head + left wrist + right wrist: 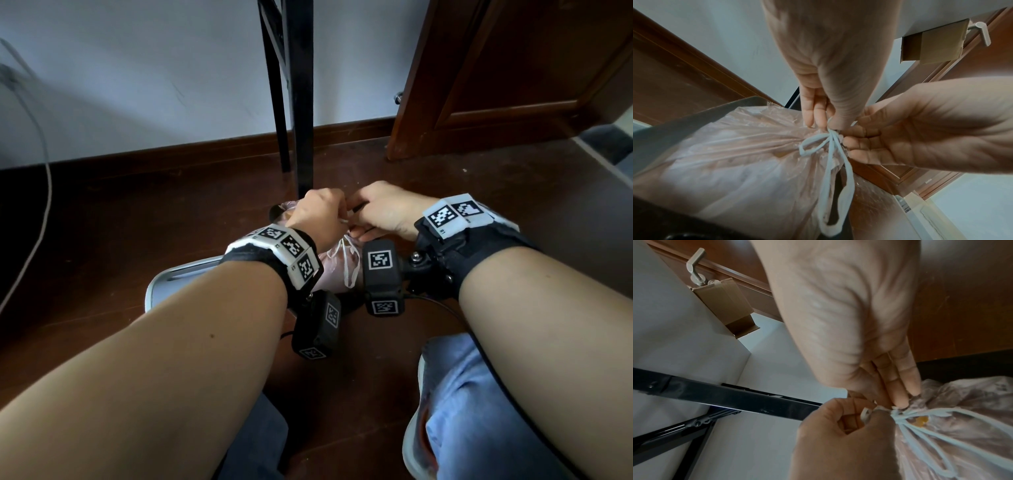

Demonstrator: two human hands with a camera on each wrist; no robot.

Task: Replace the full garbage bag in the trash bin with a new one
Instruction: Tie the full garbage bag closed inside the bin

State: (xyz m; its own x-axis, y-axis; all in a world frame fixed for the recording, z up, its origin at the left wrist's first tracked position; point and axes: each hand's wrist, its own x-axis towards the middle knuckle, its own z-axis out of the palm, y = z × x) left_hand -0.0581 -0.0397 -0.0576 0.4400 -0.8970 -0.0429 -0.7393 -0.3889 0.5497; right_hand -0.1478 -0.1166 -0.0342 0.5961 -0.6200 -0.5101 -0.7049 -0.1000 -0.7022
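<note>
Full bag: translucent pinkish plastic garbage bag [748,155], mouth gathered shut, sits in the grey rectangular trash bin [171,277] on the dark brown wooden floor [137,212], between the person's forearms; bin rim visible along the bag's left side in the left wrist view; contents mostly a pale blur through the plastic; one small orange-yellow item [922,423] shows just under the gathered neck; the rest cannot be told.

White drawstring [830,162] is bunched at the neck; a short loop lies to the left of the knot, two long loops hang down over the near side of the bag.

Left hand [317,214]: fingers curled, thumb and fingertips pinching the drawstring right at the neck. Right hand [383,210]: fingers curled inward, fingertips [854,142] pressed to the same knot from the right, pinching the string; hands touching each other over the bag.

Surroundings: black metal table legs [298,102] stand just beyond the hands, against the white wall [137,68]; brown wooden door [513,68] at far right with a silver lever handle [694,266]; white cable [41,171] trails down the wall at far left; blue jeans knee [479,394] near right.
</note>
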